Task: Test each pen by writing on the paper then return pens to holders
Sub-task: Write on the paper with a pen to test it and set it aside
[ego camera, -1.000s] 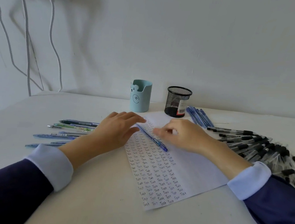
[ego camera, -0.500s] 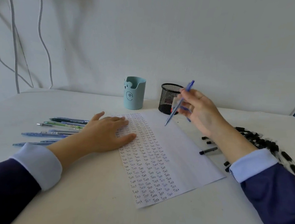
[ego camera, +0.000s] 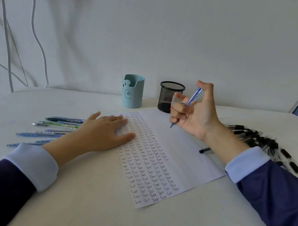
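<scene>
Your right hand grips the translucent blue ballpoint pen, raised tip-down above the white sheet of paper covered in handwritten "Test" words. Your left hand rests flat, fingers straight, on the sheet's left edge.

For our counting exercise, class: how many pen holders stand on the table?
2. The teal bear holder stands beyond the paper; the black mesh holder stands right of it, partly behind the right hand gripping a blue pen. None seems hidden.
</scene>
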Action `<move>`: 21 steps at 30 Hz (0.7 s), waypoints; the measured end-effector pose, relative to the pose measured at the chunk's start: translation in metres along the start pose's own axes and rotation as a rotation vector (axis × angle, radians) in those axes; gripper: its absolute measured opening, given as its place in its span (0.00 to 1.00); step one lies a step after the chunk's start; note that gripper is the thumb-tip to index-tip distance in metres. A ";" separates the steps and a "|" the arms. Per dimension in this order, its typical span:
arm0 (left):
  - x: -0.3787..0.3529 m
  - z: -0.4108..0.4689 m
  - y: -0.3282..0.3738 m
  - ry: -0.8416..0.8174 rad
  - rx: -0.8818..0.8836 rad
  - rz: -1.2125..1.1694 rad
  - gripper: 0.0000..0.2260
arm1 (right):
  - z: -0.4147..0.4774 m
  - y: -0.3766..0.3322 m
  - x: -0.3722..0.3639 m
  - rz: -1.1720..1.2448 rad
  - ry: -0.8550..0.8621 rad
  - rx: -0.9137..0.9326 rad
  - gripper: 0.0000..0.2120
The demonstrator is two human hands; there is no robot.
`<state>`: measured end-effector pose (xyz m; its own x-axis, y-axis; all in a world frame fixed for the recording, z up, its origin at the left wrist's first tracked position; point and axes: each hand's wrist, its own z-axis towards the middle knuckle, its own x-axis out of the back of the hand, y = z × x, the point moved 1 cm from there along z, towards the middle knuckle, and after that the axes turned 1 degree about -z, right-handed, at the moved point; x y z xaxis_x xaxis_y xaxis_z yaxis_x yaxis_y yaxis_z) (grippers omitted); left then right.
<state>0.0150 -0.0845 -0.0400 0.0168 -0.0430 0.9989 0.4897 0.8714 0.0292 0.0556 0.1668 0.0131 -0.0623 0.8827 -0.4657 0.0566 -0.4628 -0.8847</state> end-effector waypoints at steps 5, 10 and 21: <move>-0.001 0.003 -0.002 -0.019 0.021 0.000 0.39 | -0.006 -0.002 -0.009 0.020 -0.046 0.002 0.43; 0.001 0.004 -0.002 -0.030 0.031 0.001 0.39 | -0.010 0.015 -0.005 -0.224 -0.106 -0.044 0.28; -0.002 0.004 -0.001 -0.006 0.020 0.020 0.43 | -0.047 0.044 0.003 -0.859 -0.045 0.041 0.06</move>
<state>0.0105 -0.0833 -0.0415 0.0208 -0.0226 0.9995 0.4715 0.8818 0.0101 0.1050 0.1532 -0.0260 -0.1070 0.9244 0.3660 -0.0642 0.3609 -0.9304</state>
